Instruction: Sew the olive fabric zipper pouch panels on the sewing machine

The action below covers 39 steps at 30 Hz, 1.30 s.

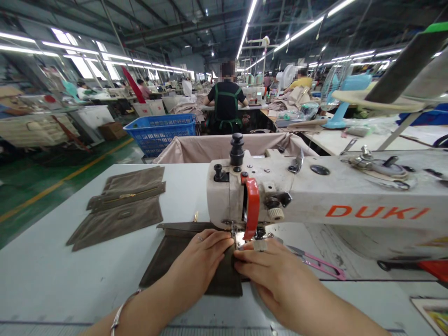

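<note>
A garment factory floor: sewing machine (315,205), fabric pieces (121,207), rows of workstations

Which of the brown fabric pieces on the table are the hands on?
The dark piece at the sewing machine, under the left hand and right hand. The zippered pile lies apart, further left, untouched.

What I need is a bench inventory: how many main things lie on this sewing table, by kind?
Sewing machine: 1
Fabric stack, at left: 1
Fabric piece under left hand and right hand: 1
Pink snips: 1
Total: 4
</note>
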Each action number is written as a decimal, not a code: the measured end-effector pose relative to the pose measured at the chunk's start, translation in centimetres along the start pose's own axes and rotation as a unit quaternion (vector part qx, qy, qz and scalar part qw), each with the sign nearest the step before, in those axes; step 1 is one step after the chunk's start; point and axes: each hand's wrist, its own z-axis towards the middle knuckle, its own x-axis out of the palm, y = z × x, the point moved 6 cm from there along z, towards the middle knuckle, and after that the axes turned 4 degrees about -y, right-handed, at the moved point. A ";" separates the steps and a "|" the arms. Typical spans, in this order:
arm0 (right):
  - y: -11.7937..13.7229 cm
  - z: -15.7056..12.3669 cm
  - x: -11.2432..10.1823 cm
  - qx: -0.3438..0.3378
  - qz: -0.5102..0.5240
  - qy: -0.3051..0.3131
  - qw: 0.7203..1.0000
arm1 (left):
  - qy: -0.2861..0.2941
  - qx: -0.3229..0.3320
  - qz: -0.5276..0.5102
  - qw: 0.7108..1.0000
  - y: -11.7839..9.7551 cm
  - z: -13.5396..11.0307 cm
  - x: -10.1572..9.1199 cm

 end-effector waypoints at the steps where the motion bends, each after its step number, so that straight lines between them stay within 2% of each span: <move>1: -0.5 -0.2 -0.8 0.024 0.016 0.028 0.999 | 0.001 -0.005 -0.011 1.000 0.0 -0.2 -0.2; 3: -1.8 -0.7 -2.1 0.054 0.021 0.061 0.996 | 0.009 -0.002 -0.041 0.999 -0.3 -0.8 -0.5; 4: -2.7 -0.8 -2.4 0.066 0.011 0.058 0.996 | 0.019 0.006 -0.055 0.998 -0.5 -1.1 -0.7; 6: -4.7 -0.8 -2.5 0.118 -0.032 0.016 0.992 | 0.032 0.030 -0.072 0.996 -1.1 -1.7 -0.9; 9: -6.8 -0.8 -2.2 0.206 -0.085 -0.045 0.974 | 0.015 0.062 -0.067 0.996 -2.0 -2.1 -1.2; 12: -6.0 -1.0 -2.1 0.175 -0.008 -0.006 0.985 | -0.006 0.063 -0.070 0.996 -2.3 -2.1 -1.1; 14: -5.1 -1.4 -2.3 0.136 0.086 0.041 0.986 | -0.008 0.034 -0.085 0.996 -2.0 -2.0 -0.9; 16: -5.2 -1.8 -2.3 0.134 0.130 0.056 0.981 | -0.009 0.005 -0.105 0.994 -1.6 -1.8 -0.8; 18: -6.2 -1.9 -1.9 0.172 0.086 0.018 0.981 | -0.015 -0.010 -0.128 0.992 -1.3 -1.6 -1.0; 20: -6.9 -1.5 -1.3 0.201 -0.005 -0.044 0.979 | -0.029 -0.022 -0.156 0.987 -0.9 -1.4 -1.3; 22: -6.3 -0.8 -0.7 0.176 -0.080 -0.086 0.977 | -0.041 -0.038 -0.181 0.982 -0.5 -1.4 -1.5; 24: -4.6 -0.2 -0.2 0.107 -0.086 -0.090 0.986 | -0.051 -0.043 -0.181 0.981 -0.4 -1.5 -1.5; 27: -1.4 0.0 0.2 -0.009 0.001 -0.031 0.999 | -0.053 -0.007 -0.127 0.991 -1.0 -1.8 -1.6; 29: 0.2 -0.2 0.4 -0.054 0.047 0.008 0.997 | -0.051 0.022 -0.080 0.995 -1.7 -1.8 -1.5; 34: 1.0 -0.3 1.2 -0.079 0.056 -0.001 0.995 | -0.014 0.103 0.038 0.994 -3.6 -1.1 -0.8; 39: 0.8 -0.2 1.8 -0.070 0.053 0.001 0.996 | 0.005 0.102 0.059 0.993 -3.5 -0.5 -0.2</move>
